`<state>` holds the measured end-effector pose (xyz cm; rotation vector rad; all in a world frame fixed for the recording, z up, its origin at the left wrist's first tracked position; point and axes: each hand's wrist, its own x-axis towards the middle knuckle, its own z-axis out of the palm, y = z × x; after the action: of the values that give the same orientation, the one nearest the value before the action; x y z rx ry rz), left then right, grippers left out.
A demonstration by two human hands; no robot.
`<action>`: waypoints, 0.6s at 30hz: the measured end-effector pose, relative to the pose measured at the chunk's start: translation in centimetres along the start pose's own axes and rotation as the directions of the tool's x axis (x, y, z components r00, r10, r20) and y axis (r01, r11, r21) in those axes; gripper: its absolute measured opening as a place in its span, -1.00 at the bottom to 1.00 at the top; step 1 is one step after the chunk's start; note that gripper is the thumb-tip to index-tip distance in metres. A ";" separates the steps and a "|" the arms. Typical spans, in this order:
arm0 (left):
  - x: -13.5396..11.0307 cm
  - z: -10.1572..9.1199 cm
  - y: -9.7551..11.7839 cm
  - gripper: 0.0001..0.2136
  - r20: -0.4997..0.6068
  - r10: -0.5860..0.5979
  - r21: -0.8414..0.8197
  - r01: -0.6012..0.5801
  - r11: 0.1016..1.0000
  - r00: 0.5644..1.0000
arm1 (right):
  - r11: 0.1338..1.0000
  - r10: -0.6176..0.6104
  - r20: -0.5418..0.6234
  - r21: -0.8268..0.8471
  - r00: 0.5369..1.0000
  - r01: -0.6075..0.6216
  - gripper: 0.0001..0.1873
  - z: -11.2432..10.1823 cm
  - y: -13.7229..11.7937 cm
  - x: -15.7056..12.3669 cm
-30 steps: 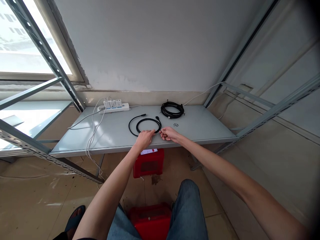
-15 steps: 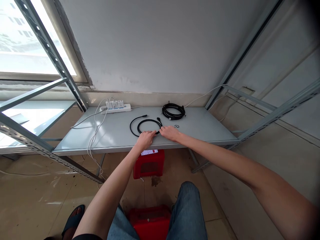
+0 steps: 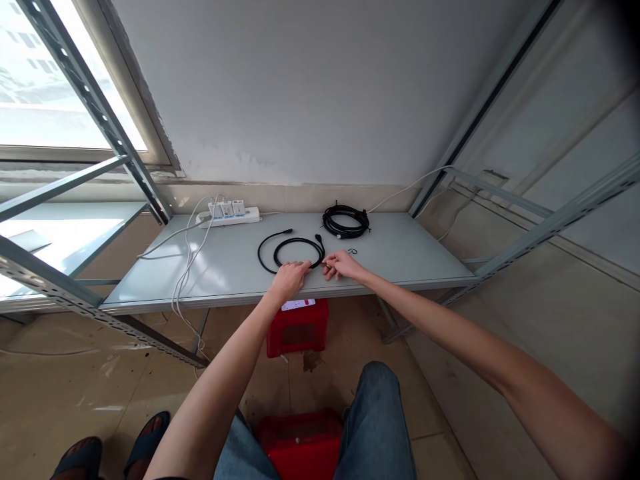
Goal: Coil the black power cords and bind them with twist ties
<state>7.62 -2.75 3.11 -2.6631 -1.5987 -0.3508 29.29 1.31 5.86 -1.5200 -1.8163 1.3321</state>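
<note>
A black cable (image 3: 295, 244) lies coiled in loops on the grey shelf (image 3: 225, 267). My left hand (image 3: 289, 279) rests on the near side of the coil, fingers curled over it. My right hand (image 3: 342, 265) is just to the right of the coil, fingertips pinched at the cable's edge on something thin that I cannot make out. A small black twist tie (image 3: 353, 251) lies on the shelf just beyond my right hand.
A second black cable bundle (image 3: 345, 221) sits at the back of the shelf. A white power strip (image 3: 229, 214) with chargers and white cords stands at the back left. Grey metal uprights frame both sides. Red plastic stools (image 3: 297, 328) stand on the floor below.
My right hand slid a little along the coil's right edge and back, its fingertips now pinched. The left hand stayed on the coil. The view shifted slightly.
</note>
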 end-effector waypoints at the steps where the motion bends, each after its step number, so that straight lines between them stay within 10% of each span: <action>1: 0.0 0.0 0.0 -0.72 0.005 -0.001 0.001 0.001 1.000 1.000 | 0.983 -0.102 -0.028 -0.155 0.994 0.096 -0.90 -0.2 0.2 -0.1; 5: 0.0 0.1 -0.1 -0.71 0.009 -0.001 -0.009 0.001 1.000 1.000 | 0.538 -0.422 0.055 -0.788 0.905 0.298 -0.68 -0.8 0.3 -0.4; 10: 0.0 0.1 -0.1 -0.72 -0.004 -0.010 -0.042 0.009 0.999 1.000 | 0.078 -0.413 0.329 -0.916 0.850 0.392 -0.57 -0.9 -0.6 0.0; 15: 0.0 0.1 -0.1 -0.71 -0.003 -0.003 -0.038 0.003 0.999 1.000 | 0.089 -0.399 0.388 -0.885 0.831 0.456 -0.67 -0.7 -1.1 0.2; 18: -0.1 0.0 -0.1 -0.70 0.005 -0.001 -0.024 0.001 1.000 1.000 | 0.461 -0.387 0.158 -0.820 0.909 0.339 -0.80 0.3 -1.3 -0.1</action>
<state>7.53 -2.75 3.07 -2.6823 -1.6077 -0.3659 28.46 1.21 6.84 -1.3499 -2.7472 0.1262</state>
